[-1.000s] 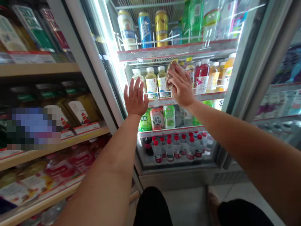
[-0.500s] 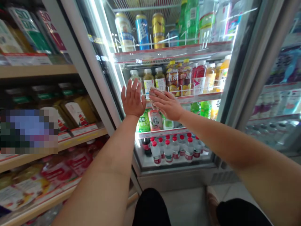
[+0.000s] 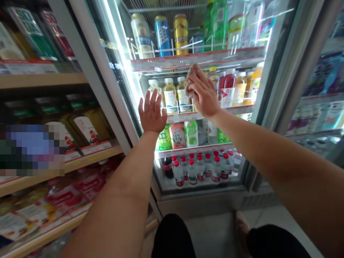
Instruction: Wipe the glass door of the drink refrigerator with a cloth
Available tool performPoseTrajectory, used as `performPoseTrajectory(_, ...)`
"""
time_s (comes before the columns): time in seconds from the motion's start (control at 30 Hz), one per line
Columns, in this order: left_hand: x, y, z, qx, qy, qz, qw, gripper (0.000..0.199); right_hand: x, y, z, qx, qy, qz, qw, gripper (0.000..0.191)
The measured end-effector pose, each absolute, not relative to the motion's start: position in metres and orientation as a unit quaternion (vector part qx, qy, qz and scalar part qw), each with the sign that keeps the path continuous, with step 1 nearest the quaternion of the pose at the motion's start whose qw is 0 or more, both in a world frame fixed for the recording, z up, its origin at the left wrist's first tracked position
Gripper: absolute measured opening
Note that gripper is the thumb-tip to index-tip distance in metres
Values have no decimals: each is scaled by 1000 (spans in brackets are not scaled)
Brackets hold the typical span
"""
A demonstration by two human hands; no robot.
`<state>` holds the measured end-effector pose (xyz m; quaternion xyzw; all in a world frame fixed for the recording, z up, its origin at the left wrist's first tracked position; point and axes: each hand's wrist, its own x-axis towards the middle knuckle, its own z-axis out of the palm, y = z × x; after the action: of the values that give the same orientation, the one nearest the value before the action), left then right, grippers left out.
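In front of me is the glass door point(image 3: 150, 168) of a lit drinks fridge. My left hand point(image 3: 152, 114) lies against the glass on the left side, fingers spread, holding nothing. My right hand point(image 3: 204, 94) presses a crumpled, brownish cloth point(image 3: 190, 80) to the pane, higher and further right. Part of the cloth is hidden under the fingers. Behind the glass, near my hands, stand pale-capped tea bottles point(image 3: 170, 96), and a red drink bottle point(image 3: 228, 87) shows right of my right hand.
Cans point(image 3: 162, 36) fill the fridge's upper shelf, with small red-capped water bottles point(image 3: 192, 173) at the bottom. To the left, a wooden shelf point(image 3: 40, 80) carries juice bottles. Another fridge point(image 3: 317, 96) stands on the right. My knees point(image 3: 173, 236) show below.
My right hand has slid the cloth up and to the right across the glass, uncovering bottles on the lower shelf. My left hand stays in place.
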<state>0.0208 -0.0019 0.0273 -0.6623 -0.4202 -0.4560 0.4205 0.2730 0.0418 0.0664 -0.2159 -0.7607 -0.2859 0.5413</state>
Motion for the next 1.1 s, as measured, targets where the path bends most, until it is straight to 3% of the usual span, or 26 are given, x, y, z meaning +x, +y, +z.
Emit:
performPoseTrajectory(0.1, 23, -4, 29, -666, -440, -460, 387, 59, 276, 44, 54, -215, -735, -298, 570, 36)
performPoseTrajectory(0.3, 24, -6, 29, -674, -446, -459, 369, 60, 292, 40, 9, -154, -792, -346, 479, 30)
performPoseTrajectory(0.47, 22, -1, 28, -665, -438, -456, 398, 59, 305, 39, 32, -151, -821, -333, 439, 29)
performPoseTrajectory(0.67, 22, -3, 28, -666, -420, -465, 405, 61, 326, 45, 67, -222, -773, -277, 526, 31)
performPoseTrajectory(0.83, 23, -4, 28, -666, -433, -466, 389, 59, 341, 49, 31, -250, -719, -299, 575, 34)
performPoseTrajectory(0.97, 21, -2, 27, -664, -429, -448, 418, 62, 348, 49, -6, -260, -718, -325, 558, 35)
performPoseTrajectory(1.1, 20, -1, 27, -660, -421, -449, 430, 65, 356, 51, -13, -257, -732, -337, 533, 35)
